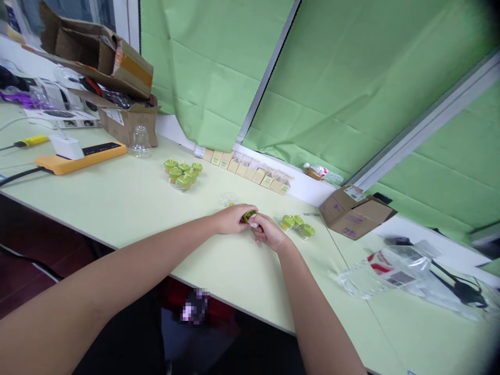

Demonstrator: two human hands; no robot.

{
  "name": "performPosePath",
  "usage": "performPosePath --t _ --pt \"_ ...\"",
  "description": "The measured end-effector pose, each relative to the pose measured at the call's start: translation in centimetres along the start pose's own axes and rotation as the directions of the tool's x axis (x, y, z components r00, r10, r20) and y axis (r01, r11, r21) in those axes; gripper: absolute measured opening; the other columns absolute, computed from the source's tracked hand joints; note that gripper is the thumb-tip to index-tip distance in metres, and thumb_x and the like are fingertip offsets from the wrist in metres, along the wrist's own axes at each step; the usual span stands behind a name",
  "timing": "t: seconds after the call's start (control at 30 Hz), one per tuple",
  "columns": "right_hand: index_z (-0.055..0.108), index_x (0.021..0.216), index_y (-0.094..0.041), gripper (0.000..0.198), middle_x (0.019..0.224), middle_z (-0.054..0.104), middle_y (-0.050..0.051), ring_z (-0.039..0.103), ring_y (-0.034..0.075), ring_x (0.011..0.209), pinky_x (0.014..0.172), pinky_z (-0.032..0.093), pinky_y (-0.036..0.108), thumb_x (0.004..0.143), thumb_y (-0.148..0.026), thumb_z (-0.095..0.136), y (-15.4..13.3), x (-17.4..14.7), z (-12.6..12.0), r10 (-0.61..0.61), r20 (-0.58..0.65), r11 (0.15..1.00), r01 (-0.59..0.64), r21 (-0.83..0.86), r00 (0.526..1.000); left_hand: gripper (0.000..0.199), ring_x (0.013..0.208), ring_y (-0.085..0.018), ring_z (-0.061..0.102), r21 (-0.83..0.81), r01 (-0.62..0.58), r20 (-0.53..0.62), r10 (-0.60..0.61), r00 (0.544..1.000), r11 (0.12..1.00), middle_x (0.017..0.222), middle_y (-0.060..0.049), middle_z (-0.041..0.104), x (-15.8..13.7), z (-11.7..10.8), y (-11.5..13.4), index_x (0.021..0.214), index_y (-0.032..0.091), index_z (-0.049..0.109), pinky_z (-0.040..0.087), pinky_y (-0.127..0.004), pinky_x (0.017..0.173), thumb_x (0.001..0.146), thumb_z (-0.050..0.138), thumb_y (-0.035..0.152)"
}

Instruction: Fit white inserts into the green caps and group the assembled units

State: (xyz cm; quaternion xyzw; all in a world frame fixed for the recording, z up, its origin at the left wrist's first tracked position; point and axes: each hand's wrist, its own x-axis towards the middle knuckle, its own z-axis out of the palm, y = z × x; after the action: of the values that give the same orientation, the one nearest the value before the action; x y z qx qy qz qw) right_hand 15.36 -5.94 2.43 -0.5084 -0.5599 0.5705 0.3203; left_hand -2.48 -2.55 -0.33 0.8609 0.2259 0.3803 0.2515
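My left hand [231, 219] is closed around a small green lid [249, 215], held just above the table. From the other side my right hand [269, 233] meets it, thumb and fingers pressed on the same lid; part of the lid is hidden by my fingers. Just behind my left hand lies a small clear container [227, 198] with a bit of yellow by it. To the right of my hands is a group of small clear containers with green lids [297, 224]. Several more of these green-lidded containers [183, 174] stand together farther left.
A row of small cardboard boxes [250, 170] lines the table's back edge. On the left are an orange power strip [84, 157], a clear plastic cup [140, 141] and open cartons [127, 122]. On the right sit a cardboard box [353, 214] and a clear plastic bag [390, 268].
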Motion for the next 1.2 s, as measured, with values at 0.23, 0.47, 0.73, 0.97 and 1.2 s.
performPosePath --t 0.23,0.47,0.73,0.97,1.2 --pt "0.05 0.081 -0.023 0.014 0.052 0.026 -0.01 0.017 0.009 0.043 0.04 0.038 0.024 0.076 -0.036 0.053 0.2 0.2 -0.4 -0.009 0.054 0.986 0.0 0.168 0.998 0.033 0.093 -0.019 0.062 0.063 0.094 -0.093 -0.088 0.992 0.994 0.106 -0.004 0.068 -0.1 -0.4 -0.9 0.113 0.021 0.06 0.048 -0.029 0.081 0.08 0.058 0.019" --pt "0.062 0.091 -0.02 0.025 0.055 0.03 -0.009 0.025 0.008 0.044 0.043 0.037 0.023 0.076 -0.04 0.062 0.4 0.8 -0.5 -0.042 -0.235 0.99 0.072 0.123 0.971 0.032 0.09 -0.017 0.062 0.065 0.126 -0.107 -0.119 0.987 0.99 0.101 -0.004 0.069 0.0 -0.5 -1.0 0.114 0.02 0.061 0.048 -0.028 0.083 0.085 0.048 0.016" --pt "0.053 0.083 -0.021 0.036 0.062 0.052 -0.002 0.047 0.012 0.045 0.043 0.044 0.027 0.081 -0.056 0.058 0.2 1.2 -0.2 -0.015 -0.329 0.995 0.046 0.085 0.944 0.031 0.088 -0.017 0.062 0.074 0.127 -0.098 -0.119 0.988 0.989 0.099 -0.003 0.069 0.0 -0.4 -1.1 0.111 0.02 0.063 0.048 -0.029 0.082 0.086 0.045 0.017" --pt "0.061 0.102 -0.024 0.034 0.076 0.062 -0.001 0.057 0.016 0.059 0.058 0.051 0.031 0.068 -0.029 0.061 1.4 1.8 -0.6 -0.257 -0.437 0.931 0.1 -0.351 0.862 0.035 0.092 -0.018 0.062 0.092 0.125 -0.103 -0.115 0.988 0.988 0.103 -0.006 0.068 0.2 -0.4 -1.0 0.108 0.019 0.065 0.049 -0.029 0.084 0.084 0.041 0.011" --pt "0.069 0.111 -0.021 0.041 0.094 0.069 0.006 0.062 0.023 0.085 0.082 0.05 0.037 0.077 -0.039 0.055 2.0 2.3 -1.2 -0.413 -0.382 0.787 0.113 -0.606 0.827 0.036 0.101 -0.02 0.061 0.12 0.112 -0.092 -0.101 0.991 0.987 0.11 -0.007 0.066 0.3 -0.2 -1.3 0.108 0.018 0.065 0.049 -0.032 0.091 0.082 0.042 0.009"
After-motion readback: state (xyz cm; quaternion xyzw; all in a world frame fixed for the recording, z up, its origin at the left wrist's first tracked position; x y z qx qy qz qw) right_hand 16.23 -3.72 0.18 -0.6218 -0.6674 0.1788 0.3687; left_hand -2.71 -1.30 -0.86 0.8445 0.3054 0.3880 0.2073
